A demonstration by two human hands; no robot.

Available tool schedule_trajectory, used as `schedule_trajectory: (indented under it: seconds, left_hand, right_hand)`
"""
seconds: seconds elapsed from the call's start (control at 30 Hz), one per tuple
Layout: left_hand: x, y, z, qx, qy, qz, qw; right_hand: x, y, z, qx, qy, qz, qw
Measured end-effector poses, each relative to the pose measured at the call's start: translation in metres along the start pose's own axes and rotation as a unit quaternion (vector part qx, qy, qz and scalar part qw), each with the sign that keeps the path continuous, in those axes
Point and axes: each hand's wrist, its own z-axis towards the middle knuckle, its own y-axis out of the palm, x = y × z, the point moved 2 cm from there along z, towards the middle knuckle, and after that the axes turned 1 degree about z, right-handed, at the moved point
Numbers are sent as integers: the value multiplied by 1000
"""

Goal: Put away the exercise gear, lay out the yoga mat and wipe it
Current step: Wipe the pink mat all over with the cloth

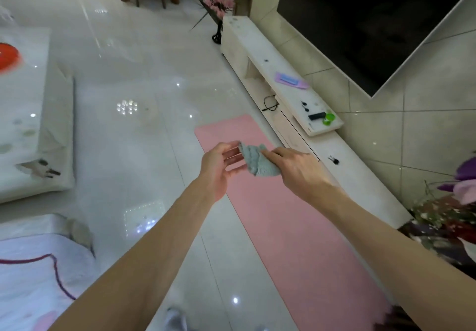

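Far left: a white marble tabletop carries a red dish, cut off by the frame edge. Below it, at the lower left corner, lies a white fabric with a dark red line across it. A glossy pale tiled floor fills the middle ground and reflects ceiling lights.

Centre: both bare forearms reach forward above the floor. The left hand is turned palm inward, its fingers fairly straight and slightly parted, with the fingertips at the left edge of a grey-blue cloth. Whether that grip pinches the edge or only touches it cannot be told. The cloth is bunched and held in the air between the two hands, above the far part of the mat. The right hand shows its back, and its grip is closed on the right side of the cloth, index finger lying along the top.

The pink yoga mat lies unrolled and flat on the floor, running from the centre to the lower right, just beside a low white cabinet. At the cabinet's far end stands a black vase of pink flowers. On the cabinet lie a purple and blue item and a green object.

Right: a dark screen hangs on the tiled wall, and purple flowers show at the frame edge.
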Motion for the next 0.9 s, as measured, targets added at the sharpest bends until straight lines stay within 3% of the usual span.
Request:
schedule_trajectory:
  seconds: [0.33,0.63,0.9]
  left_hand:
    - [89,-33,92,-6,-8,21,1000]
    - [153,-4,238,30,-20,1,999]
    - [252,2,357,72,30,-10,997]
  right_hand:
    - [-13,31,122,31,17,14,999]
    - [64,89,272,45,-1,66,997]
    - [107,107,443,59,-51,100,992]
